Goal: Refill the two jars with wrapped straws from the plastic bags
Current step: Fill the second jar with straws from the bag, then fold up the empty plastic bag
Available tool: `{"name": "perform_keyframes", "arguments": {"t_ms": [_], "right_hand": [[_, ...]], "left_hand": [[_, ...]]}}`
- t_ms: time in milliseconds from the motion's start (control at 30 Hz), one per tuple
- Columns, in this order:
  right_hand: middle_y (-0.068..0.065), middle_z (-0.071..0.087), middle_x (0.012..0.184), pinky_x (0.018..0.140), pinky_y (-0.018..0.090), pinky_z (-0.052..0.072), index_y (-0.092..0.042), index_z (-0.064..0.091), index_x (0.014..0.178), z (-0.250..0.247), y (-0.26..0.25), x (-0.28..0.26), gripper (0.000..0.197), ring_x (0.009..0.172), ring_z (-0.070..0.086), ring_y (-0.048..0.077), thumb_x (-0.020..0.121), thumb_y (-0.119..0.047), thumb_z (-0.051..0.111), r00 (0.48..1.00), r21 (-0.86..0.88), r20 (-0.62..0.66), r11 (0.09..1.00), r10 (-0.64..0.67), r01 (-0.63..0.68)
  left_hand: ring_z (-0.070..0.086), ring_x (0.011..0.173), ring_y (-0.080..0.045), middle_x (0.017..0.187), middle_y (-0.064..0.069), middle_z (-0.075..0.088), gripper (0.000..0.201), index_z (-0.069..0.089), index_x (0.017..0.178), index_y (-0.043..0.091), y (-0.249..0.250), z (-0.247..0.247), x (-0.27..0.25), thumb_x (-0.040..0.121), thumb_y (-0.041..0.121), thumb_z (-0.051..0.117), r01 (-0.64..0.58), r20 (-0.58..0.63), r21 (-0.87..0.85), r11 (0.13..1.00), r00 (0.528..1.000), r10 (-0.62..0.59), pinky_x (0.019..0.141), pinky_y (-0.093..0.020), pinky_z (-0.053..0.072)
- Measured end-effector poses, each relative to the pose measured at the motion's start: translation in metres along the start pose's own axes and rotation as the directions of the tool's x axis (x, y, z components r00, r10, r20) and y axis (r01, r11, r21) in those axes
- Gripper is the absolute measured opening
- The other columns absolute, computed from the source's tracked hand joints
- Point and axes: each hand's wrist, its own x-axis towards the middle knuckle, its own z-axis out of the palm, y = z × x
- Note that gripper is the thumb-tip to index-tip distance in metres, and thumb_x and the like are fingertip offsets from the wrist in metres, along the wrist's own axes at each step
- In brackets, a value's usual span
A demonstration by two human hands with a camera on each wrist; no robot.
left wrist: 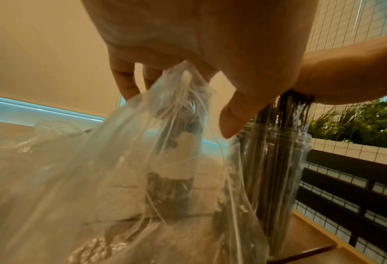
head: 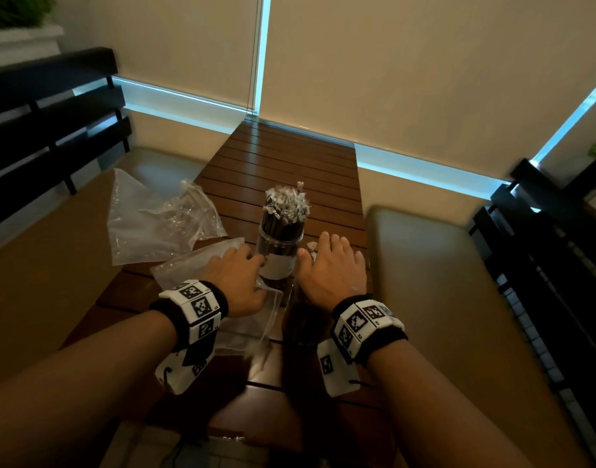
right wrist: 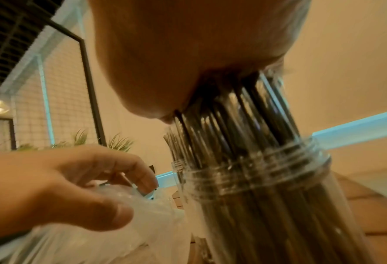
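Observation:
Two clear jars of dark wrapped straws stand on the wooden slatted table [head: 290, 163]. The far jar [head: 281, 238] has a white label and is packed full. My right hand [head: 330, 265] lies flat, fingers straight, with its palm pressing down on the straw tops [right wrist: 244, 107] of the near jar [right wrist: 267, 205], which it mostly hides in the head view. Just left of that jar, my left hand [head: 236, 275] pinches the top of a limp clear plastic bag [left wrist: 142, 160]. The bag looks nearly empty.
A second crumpled clear bag [head: 155, 217] lies at the table's left edge, hanging over a cushioned bench [head: 148, 170]. Another cushioned bench [head: 435, 265] is on the right. Dark slatted backrests [head: 53, 113] flank both sides, and blinds close off the far end.

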Motion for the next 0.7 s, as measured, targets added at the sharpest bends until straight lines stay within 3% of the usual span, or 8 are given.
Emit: {"name": "perform_keyframes", "arguments": {"t_ms": [133, 267, 333, 433, 500, 567, 633, 700], "right_hand": [[0.011, 0.052, 0.138, 0.109, 0.043, 0.035, -0.008, 0.047, 0.134, 0.009, -0.003, -0.001, 0.056, 0.130, 0.045, 0.027, 0.095, -0.044, 0.031, 0.995, 0.028, -0.102, 1.000, -0.008, 0.011], [0.014, 0.051, 0.138, 0.108, 0.044, 0.038, -0.007, 0.045, 0.134, 0.010, 0.002, 0.000, 0.055, 0.128, 0.046, 0.028, 0.095, -0.043, 0.030, 0.995, 0.038, -0.089, 0.998, -0.038, 0.042], [0.016, 0.042, 0.147, 0.113, 0.047, 0.032, -0.007, 0.037, 0.143, 0.008, 0.004, 0.001, 0.064, 0.137, 0.038, 0.030, 0.095, -0.047, 0.027, 0.998, 0.021, -0.043, 0.999, -0.044, 0.045], [0.016, 0.018, 0.161, 0.119, 0.053, 0.006, -0.014, 0.025, 0.153, -0.001, -0.003, -0.002, 0.074, 0.150, 0.010, 0.032, 0.094, -0.060, 0.025, 0.998, -0.077, -0.038, 0.996, -0.050, 0.047], [0.015, 0.030, 0.155, 0.117, 0.055, 0.008, -0.018, 0.041, 0.144, -0.013, -0.020, -0.009, 0.067, 0.147, 0.017, 0.034, 0.090, -0.059, 0.036, 0.949, -0.142, -0.245, 0.976, -0.198, 0.167], [0.011, 0.048, 0.139, 0.111, 0.049, 0.026, -0.018, 0.053, 0.130, -0.020, -0.041, -0.016, 0.054, 0.135, 0.038, 0.033, 0.085, -0.047, 0.051, 0.840, -0.189, -0.345, 0.908, -0.418, 0.374], [0.005, 0.054, 0.126, 0.094, 0.040, 0.041, -0.020, 0.050, 0.129, -0.016, -0.062, -0.021, 0.053, 0.115, 0.052, 0.028, 0.081, -0.040, 0.058, 0.813, -0.142, -0.197, 0.836, -0.548, 0.529], [0.004, 0.054, 0.122, 0.080, 0.039, 0.047, -0.023, 0.043, 0.132, -0.002, -0.074, -0.022, 0.055, 0.104, 0.057, 0.027, 0.083, -0.037, 0.061, 0.849, 0.014, 0.017, 0.849, -0.529, 0.528]], "left_hand": [[0.051, 0.102, -0.024, 0.115, -0.003, 0.051, 0.039, 0.053, 0.115, 0.023, -0.007, 0.004, -0.004, 0.079, 0.039, 0.053, 0.059, 0.042, -0.012, 0.998, 0.997, -0.058, 0.084, -0.044, 0.051], [0.054, 0.099, -0.025, 0.114, -0.006, 0.052, 0.036, 0.057, 0.117, 0.019, -0.006, 0.007, -0.006, 0.082, 0.029, 0.053, 0.092, 0.029, -0.027, 0.995, 0.995, -0.091, 0.083, -0.041, 0.052], [0.054, 0.100, -0.024, 0.118, -0.004, 0.050, 0.038, 0.057, 0.120, 0.019, -0.007, 0.005, -0.009, 0.083, 0.027, 0.056, 0.110, 0.001, -0.061, 0.992, 0.994, -0.111, 0.084, -0.039, 0.051], [0.054, 0.099, -0.022, 0.120, -0.002, 0.048, 0.034, 0.057, 0.117, 0.021, -0.015, 0.000, -0.016, 0.084, 0.024, 0.061, 0.105, -0.060, -0.101, 0.989, 0.992, -0.111, 0.081, -0.035, 0.051], [0.055, 0.096, -0.021, 0.118, -0.001, 0.050, 0.031, 0.057, 0.116, 0.021, -0.022, -0.006, -0.020, 0.085, 0.020, 0.061, 0.102, -0.091, -0.136, 0.985, 0.989, -0.115, 0.079, -0.034, 0.051], [0.056, 0.095, -0.021, 0.117, 0.000, 0.052, 0.028, 0.059, 0.115, 0.022, -0.031, -0.009, -0.023, 0.087, 0.019, 0.060, 0.090, -0.114, -0.175, 0.981, 0.987, -0.111, 0.079, -0.036, 0.052], [0.057, 0.097, -0.022, 0.116, 0.000, 0.053, 0.025, 0.060, 0.114, 0.024, -0.038, -0.010, -0.026, 0.089, 0.020, 0.058, 0.068, -0.145, -0.244, 0.967, 0.984, -0.106, 0.081, -0.040, 0.053], [0.057, 0.100, -0.022, 0.115, 0.000, 0.055, 0.022, 0.061, 0.114, 0.024, -0.043, -0.011, -0.029, 0.094, 0.022, 0.053, 0.028, -0.204, -0.322, 0.946, 0.974, -0.098, 0.083, -0.041, 0.052]]}}
